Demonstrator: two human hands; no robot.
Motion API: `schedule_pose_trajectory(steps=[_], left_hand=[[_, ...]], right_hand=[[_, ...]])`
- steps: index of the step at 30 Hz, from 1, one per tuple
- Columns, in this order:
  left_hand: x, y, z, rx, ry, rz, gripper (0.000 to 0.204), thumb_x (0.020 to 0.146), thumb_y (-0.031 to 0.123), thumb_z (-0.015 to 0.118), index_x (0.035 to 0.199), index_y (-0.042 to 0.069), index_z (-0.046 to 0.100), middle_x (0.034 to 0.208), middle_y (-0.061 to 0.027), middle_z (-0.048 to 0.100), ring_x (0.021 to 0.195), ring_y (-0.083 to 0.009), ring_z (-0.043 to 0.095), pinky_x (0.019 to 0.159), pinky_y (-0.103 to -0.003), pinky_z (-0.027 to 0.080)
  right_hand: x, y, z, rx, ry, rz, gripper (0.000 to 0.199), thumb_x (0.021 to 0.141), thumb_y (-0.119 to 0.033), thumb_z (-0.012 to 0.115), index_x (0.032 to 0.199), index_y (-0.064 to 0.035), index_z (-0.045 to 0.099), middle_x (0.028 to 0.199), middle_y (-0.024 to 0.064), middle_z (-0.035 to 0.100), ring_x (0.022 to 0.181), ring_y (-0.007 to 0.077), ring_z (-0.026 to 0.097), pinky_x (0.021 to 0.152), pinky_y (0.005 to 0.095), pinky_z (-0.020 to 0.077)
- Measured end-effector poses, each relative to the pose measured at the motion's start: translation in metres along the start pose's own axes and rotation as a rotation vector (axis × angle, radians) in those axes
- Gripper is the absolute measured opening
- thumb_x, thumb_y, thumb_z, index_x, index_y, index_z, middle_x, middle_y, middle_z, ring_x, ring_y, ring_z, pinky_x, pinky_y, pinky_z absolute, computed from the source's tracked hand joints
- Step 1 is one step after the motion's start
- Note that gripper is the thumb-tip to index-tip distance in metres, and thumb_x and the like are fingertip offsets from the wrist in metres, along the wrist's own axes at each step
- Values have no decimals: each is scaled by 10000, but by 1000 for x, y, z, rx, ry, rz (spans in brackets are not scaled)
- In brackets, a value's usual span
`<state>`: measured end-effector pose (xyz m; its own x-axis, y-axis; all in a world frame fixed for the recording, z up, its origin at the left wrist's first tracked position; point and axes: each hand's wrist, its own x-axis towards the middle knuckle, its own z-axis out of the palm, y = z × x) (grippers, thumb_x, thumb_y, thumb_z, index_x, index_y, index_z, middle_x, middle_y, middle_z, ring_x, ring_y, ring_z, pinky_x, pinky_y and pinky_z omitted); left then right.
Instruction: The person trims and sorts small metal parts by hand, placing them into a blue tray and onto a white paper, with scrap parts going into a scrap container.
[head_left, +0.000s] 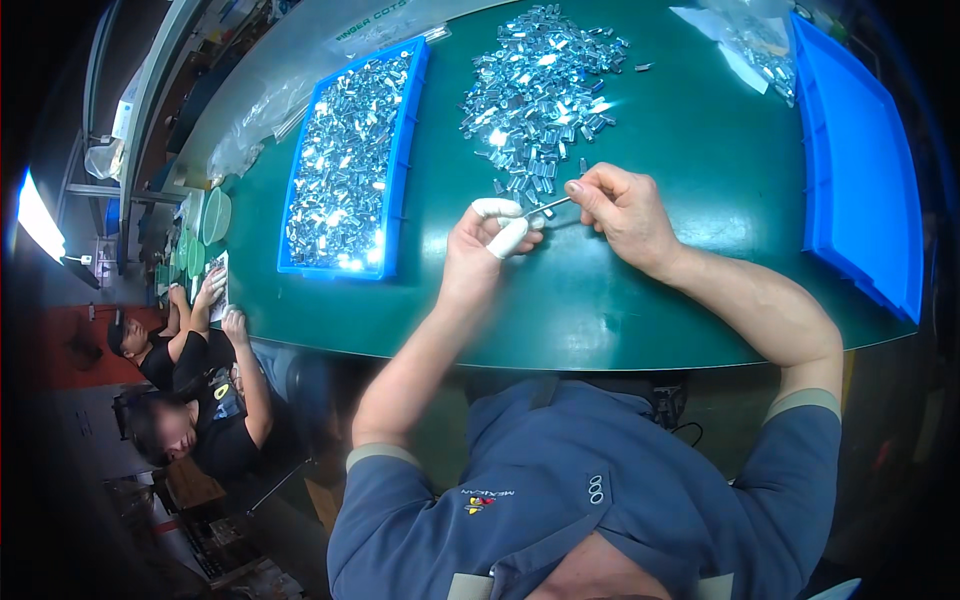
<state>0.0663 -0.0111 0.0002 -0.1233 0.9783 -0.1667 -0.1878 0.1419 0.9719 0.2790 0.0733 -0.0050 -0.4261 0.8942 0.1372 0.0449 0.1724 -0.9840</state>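
Note:
My left hand (486,240) is closed in a pinch, with white finger cots on its thumb and fingers. What sits between those fingertips is too small to make out. My right hand (632,218) grips a thin metal rod-like tool (556,205), its tip reaching to the left fingertips. Just beyond both hands lies a loose heap of small shiny metal pieces (540,85) on the green table (450,310). A few stray pieces lie close to my fingers.
A blue tray (397,185) full of similar metal pieces stands on the left. Another blue tray (860,170) stands at the right edge. Plastic bags (755,40) with more pieces lie at the far right. Two people (215,400) work at the table's left end.

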Motion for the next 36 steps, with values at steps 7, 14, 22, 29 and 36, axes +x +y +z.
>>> schedule_pose_trajectory(steps=[7, 14, 22, 29, 36], left_hand=[[0, -5, 0, 54, -51, 72, 183, 988, 42, 691, 1158, 39, 623, 1035, -145, 755, 912, -188, 743, 829, -298, 599], [-4, -6, 0, 137, -49, 79, 206, 984, 43, 701, 1169, 36, 610, 1043, -101, 738, 947, -163, 725, 828, -281, 570], [-3, -14, -1, 79, -135, 99, 209, 984, 43, 703, 1168, 18, 608, 1048, -75, 725, 939, -132, 707, 834, -268, 564], [-5, -13, -2, 151, -145, 172, 194, 973, 43, 723, 1141, 11, 631, 1038, -46, 707, 946, -115, 693, 857, -278, 568], [0, 38, -28, 755, 78, 565, 156, 931, 56, 763, 1062, 15, 688, 985, -58, 727, 880, -133, 696, 812, -299, 564]], right_hand=[[0, -8, -3, -18, -107, 45, 384, 1057, -325, 639, 801, -41, 677, 601, 1, 610, 543, 48, 524, 495, 244, 388], [0, -6, -7, -183, -198, -4, 335, 1051, -262, 634, 817, -28, 685, 607, 5, 622, 552, 63, 546, 507, 259, 413], [-7, -4, 4, -111, -215, -63, 154, 1000, -130, 667, 925, -3, 711, 709, 61, 693, 618, 117, 630, 568, 300, 492], [-8, -3, 2, -130, -247, 4, 276, 1044, -220, 649, 870, -10, 696, 657, 36, 664, 569, 83, 587, 515, 275, 445], [-5, -6, -1, -28, -107, 62, 395, 1082, -322, 596, 830, -27, 673, 643, 4, 633, 558, 53, 536, 507, 237, 408]])
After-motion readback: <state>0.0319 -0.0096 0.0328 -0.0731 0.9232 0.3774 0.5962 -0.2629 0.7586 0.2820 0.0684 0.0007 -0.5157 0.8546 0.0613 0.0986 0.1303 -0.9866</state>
